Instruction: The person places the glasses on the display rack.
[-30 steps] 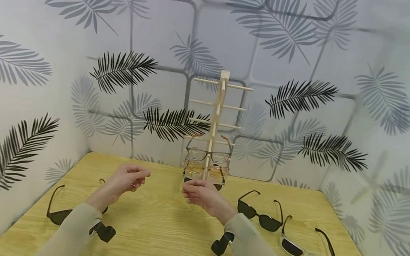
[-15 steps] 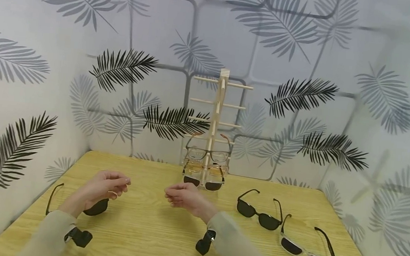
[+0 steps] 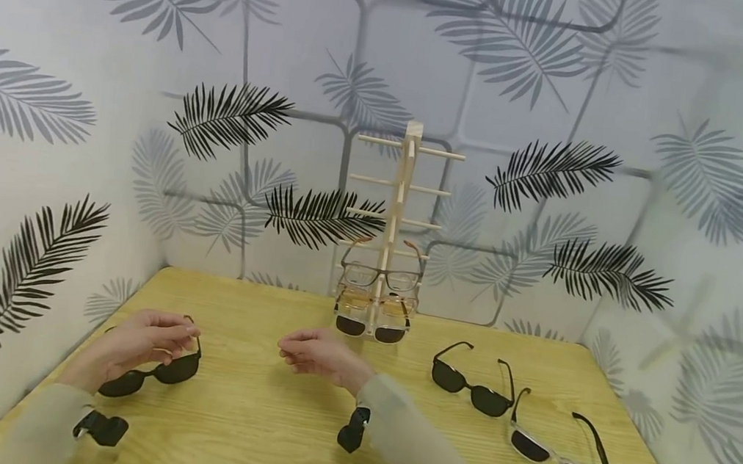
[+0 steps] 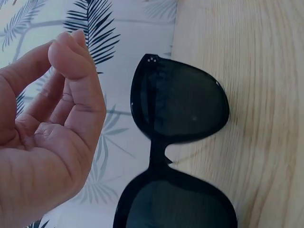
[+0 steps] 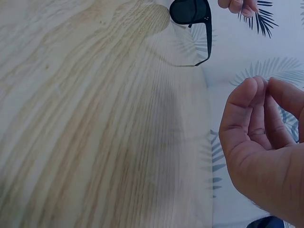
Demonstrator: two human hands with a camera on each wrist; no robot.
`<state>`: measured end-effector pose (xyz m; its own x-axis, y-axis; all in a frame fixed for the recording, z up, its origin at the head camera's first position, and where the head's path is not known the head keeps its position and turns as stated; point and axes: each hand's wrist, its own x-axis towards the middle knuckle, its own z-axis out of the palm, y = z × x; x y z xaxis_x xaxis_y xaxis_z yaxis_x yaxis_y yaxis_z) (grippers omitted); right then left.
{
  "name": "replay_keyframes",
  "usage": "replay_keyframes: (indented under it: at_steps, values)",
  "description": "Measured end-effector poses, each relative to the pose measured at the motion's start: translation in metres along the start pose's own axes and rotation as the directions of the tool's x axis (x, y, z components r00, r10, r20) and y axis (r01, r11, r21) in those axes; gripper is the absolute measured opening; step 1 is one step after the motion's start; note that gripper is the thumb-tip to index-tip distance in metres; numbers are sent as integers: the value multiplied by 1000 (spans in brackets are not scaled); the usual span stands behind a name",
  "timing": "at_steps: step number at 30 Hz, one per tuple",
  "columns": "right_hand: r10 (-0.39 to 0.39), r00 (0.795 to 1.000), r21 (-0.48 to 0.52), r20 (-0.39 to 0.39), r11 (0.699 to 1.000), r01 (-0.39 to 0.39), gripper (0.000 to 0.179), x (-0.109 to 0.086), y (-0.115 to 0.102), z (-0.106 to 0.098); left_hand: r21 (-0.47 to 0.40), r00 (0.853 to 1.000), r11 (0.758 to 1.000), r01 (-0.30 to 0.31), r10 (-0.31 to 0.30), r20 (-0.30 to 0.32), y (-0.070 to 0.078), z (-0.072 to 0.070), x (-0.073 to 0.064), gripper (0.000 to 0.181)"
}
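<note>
My left hand (image 3: 136,348) is above a pair of black sunglasses (image 3: 177,370) on the left of the table. Its fingers are loosely bent with nothing between them. In the left wrist view this left hand (image 4: 57,128) hangs beside the dark lenses, apart from the frame. Over the table's middle is my right hand (image 3: 327,358), fingers loosely bent and holding nothing. The right wrist view shows the right hand's (image 5: 263,128) thumb close to its fingertips. Part of the left sunglasses' frame is hidden behind the left hand and wrist in the head view.
A wooden eyewear stand (image 3: 409,162) rises at the back, with several pairs of glasses, including grey-framed eyeglasses (image 3: 380,271), on its lower pegs. To the right lie black sunglasses (image 3: 489,401) and clear-framed sunglasses (image 3: 530,447) with black temples. Patterned walls (image 3: 308,49) enclose the table (image 3: 248,427).
Both hands have moved left, the left one over the black sunglasses and the right one away from the front of the stand. The glasses have stayed in place.
</note>
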<state>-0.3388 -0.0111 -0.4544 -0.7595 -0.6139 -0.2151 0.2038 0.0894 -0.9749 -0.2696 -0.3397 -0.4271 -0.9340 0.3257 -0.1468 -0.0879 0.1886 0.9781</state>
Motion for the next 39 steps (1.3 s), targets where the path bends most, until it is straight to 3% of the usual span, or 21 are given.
replay_keyframes:
  at_steps: [9, 20, 26, 33, 36, 39]
  values:
    - [14, 999, -10, 38, 1000, -14, 36, 13, -1, 20, -35, 999, 999, -29, 28, -30, -5, -20, -13, 18]
    - [22, 992, -108, 125, 994, -8, 32, 30, 0, 40, 35, 993, 998, 46, -41, -113, -19, -42, -36, 17]
    - [12, 982, -121, 188, 993, 11, 34, 36, -5, 51, 60, 970, 993, 103, -87, -227, -25, -52, -48, 13]
    - [-5, 982, -110, 190, 994, 27, 31, 43, -8, 62, 106, 935, 977, 186, -143, -326, -32, -60, -64, 11]
    - [-12, 979, -110, 206, 993, 35, 32, 45, -7, 70, 136, 930, 966, 220, -165, -328, -35, -66, -69, 25]
    - [-15, 976, -101, 215, 994, 38, 36, 46, -7, 77, 169, 935, 959, 228, -168, -311, -38, -70, -71, 36]
